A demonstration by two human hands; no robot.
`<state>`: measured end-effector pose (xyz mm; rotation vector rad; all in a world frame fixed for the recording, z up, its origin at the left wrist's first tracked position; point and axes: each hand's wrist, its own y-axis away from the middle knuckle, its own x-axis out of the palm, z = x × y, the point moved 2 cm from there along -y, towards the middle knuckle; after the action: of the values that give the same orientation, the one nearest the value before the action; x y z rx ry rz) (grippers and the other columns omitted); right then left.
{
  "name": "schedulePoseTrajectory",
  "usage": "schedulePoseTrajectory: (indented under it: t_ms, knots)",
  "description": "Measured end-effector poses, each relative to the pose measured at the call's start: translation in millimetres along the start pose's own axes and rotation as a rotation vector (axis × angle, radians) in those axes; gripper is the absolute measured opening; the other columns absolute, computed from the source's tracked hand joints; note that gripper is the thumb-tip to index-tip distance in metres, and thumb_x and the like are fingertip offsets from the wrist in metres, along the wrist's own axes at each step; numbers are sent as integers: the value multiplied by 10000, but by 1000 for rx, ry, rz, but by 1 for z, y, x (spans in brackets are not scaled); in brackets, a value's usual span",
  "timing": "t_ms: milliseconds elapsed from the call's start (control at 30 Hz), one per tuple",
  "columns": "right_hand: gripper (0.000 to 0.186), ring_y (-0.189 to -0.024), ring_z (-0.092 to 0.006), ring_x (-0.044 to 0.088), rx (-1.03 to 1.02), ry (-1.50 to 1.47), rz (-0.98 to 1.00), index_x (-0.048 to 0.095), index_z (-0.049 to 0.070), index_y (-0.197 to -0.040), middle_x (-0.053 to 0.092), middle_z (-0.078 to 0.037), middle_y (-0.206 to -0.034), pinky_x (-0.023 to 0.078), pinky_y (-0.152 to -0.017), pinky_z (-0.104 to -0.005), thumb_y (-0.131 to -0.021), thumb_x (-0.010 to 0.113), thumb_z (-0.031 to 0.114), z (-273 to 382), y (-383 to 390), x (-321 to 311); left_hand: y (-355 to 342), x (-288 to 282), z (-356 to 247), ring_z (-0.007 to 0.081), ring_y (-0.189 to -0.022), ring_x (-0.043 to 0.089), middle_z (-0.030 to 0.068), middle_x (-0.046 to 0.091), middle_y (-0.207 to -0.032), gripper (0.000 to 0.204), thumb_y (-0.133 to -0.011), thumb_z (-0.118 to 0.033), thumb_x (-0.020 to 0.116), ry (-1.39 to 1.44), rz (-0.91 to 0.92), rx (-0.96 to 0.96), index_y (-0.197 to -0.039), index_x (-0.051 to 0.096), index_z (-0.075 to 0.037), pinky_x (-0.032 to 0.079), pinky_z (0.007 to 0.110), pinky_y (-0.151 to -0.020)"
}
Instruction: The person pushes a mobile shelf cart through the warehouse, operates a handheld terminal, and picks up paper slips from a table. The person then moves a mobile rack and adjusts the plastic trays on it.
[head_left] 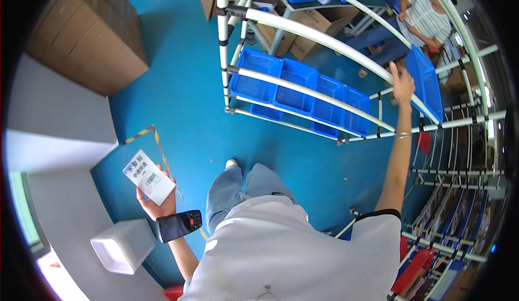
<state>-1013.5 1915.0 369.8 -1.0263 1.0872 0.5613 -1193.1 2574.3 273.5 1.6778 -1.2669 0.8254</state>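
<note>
My left hand (158,206) is closed around a white printed label slip (148,178) with a barcode, held at the lower left. A dark handheld scanner (179,226) with a keypad and an orange button sits against my left wrist. My right arm reaches to the upper right. There my right hand (403,85) is at the near side of a blue plastic basket (425,84), over a white rack rail (324,34). The thumb points away from the fingers, which close at the basket's edge; their tips are partly hidden.
Several blue baskets (296,87) stand in a row on the rack's lower level. Stacked brown cartons (89,36) are at the upper left. A white bin (124,246) stands by the grey wall (62,193). A seated person (427,17) is beyond the rack. More racks fill the right.
</note>
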Motion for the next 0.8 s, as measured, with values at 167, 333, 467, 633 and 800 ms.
schedulePoseTrajectory:
  t_ms: [167,333,467,633,800]
  knots:
    - [755,-791,-328,571,-173,-6,115,593,-14,-913,613,-167,-866,429,-757,-416,-770,324,677,-50,0,22,66,24,16,308,-1031,472,170,361,-1280,571,-796,-374,458,46,-49,206,-1304,325,-149,381,450,-846]
    - [814,-745,-328,577,-291,142,205,594,-44,-853,605,-205,-808,434,-734,-418,-735,328,716,-19,-9,7,141,67,102,329,-1027,469,180,393,-1256,560,-799,-380,439,143,7,198,-1299,337,-149,382,464,-835]
    - [841,-684,-330,581,-364,108,93,600,-55,-799,602,-214,-734,440,-712,-411,-712,334,738,17,-5,15,170,80,144,340,-1028,466,188,389,-1259,563,-800,-382,423,142,-18,231,-1303,331,-145,377,469,-829]
    - [805,-561,-337,570,-456,-41,162,608,-35,-728,599,-175,-635,463,-610,-390,-722,342,724,74,17,7,211,83,167,351,-1033,459,194,385,-1262,572,-799,-384,416,206,-138,331,-1308,323,-140,369,475,-826]
    - [680,-581,-353,579,-810,-45,102,578,-17,-727,604,-177,-656,465,-579,-398,-814,325,609,25,-25,24,257,130,318,341,-1065,435,188,346,-1294,574,-789,-377,435,299,-246,489,-1306,325,-154,347,481,-862]
